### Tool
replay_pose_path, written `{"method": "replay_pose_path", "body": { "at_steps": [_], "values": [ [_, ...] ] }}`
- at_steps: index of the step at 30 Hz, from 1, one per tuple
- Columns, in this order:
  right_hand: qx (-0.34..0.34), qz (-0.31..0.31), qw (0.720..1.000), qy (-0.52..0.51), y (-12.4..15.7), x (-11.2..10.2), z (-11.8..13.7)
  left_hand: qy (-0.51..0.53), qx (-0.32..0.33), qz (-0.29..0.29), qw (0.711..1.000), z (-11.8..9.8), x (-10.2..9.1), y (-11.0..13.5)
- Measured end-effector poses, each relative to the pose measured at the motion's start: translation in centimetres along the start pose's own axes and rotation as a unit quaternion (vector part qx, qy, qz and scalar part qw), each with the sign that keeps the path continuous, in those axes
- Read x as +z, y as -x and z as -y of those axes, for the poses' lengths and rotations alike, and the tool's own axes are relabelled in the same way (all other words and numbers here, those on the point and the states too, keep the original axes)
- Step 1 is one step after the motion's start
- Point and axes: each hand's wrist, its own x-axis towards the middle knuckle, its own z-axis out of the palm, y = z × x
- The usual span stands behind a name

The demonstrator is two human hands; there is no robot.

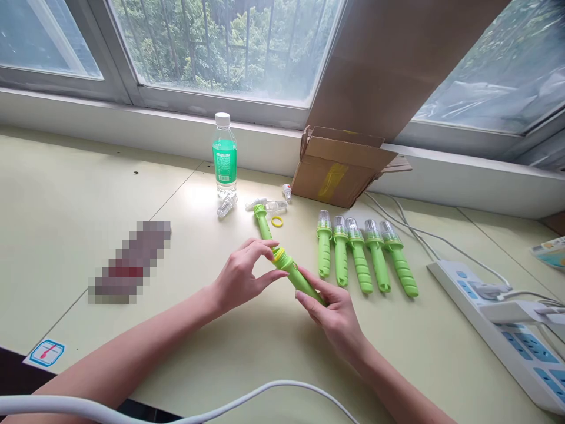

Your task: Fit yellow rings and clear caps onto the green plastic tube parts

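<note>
just ahead of the right hand, and gripped in its curled fingers and thumb, a green tube slants up and left toward the left hand. the left hand is partly curled, its thumb and fingers spread at the mouth of the tube, where a yellow ring sits; whether they pinch the ring, the picture does not let me tell.

just beyond the left fingertips lies a second green tube, with a loose yellow ring to its right. past these, farther from the left hand, are some clear plastic pieces, and behind them, slightly to the left, a water bottle with a green label stands upright.

beyond the right hand, a row of five green lights with clear caps lies side by side, and past it stands an open cardboard box. well to the right of the right hand is a white power strip; nearer than both hands, a white cable curves across.
</note>
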Motion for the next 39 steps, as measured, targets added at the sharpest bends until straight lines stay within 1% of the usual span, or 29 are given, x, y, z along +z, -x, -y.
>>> {"method": "replay_pose_path", "body": {
  "at_steps": [3, 7, 9, 14, 17, 20, 23, 26, 30, 33, 36, 39],
  "values": [
    [0.030, 0.015, 0.998, -0.052, 0.0, 0.0, 0.0, 0.016, -0.005, -0.016, 1.000, -0.2, 0.1, 0.0],
    [0.057, 0.052, 0.988, -0.134, 0.0, 0.0, 0.4, 0.034, -0.001, -0.042, 0.999, -0.2, 0.2, 0.0],
    [0.064, 0.073, 0.982, -0.164, 0.0, 0.0, 0.7, 0.047, 0.006, -0.043, 0.998, 0.0, 0.2, 0.0],
    [0.096, 0.114, 0.961, -0.231, -0.1, -0.2, 0.9, 0.060, 0.017, -0.024, 0.998, 0.2, 0.3, 0.1],
    [0.115, 0.133, 0.949, -0.260, -0.3, -0.3, 1.0, 0.050, 0.018, -0.031, 0.998, 0.1, 0.5, 0.2],
    [0.126, 0.152, 0.941, -0.274, -0.4, -0.5, 1.1, 0.049, 0.024, -0.051, 0.997, 0.0, 0.6, 0.3],
    [0.129, 0.171, 0.937, -0.275, -0.5, -0.6, 1.2, 0.048, 0.034, -0.056, 0.997, -0.2, 0.7, 0.4],
    [0.128, 0.187, 0.937, -0.266, -0.7, -0.7, 1.2, 0.045, 0.038, -0.038, 0.998, -0.2, 0.7, 0.4],
    [0.122, 0.183, 0.948, -0.232, -0.8, -0.6, 1.4, 0.037, 0.026, -0.016, 0.999, 0.0, 0.6, 0.4],
    [0.114, 0.183, 0.956, -0.199, -0.8, -0.4, 1.4, 0.025, 0.019, -0.011, 0.999, 0.2, 0.5, 0.5],
    [0.077, 0.183, 0.970, -0.143, -0.7, -0.3, 1.4, 0.008, 0.022, -0.018, 1.000, 0.3, 0.4, 0.6],
    [0.013, 0.136, 0.989, -0.064, -0.5, -0.2, 1.2, -0.004, 0.038, -0.022, 0.999, 0.2, 0.4, 0.7]
  ]
}}
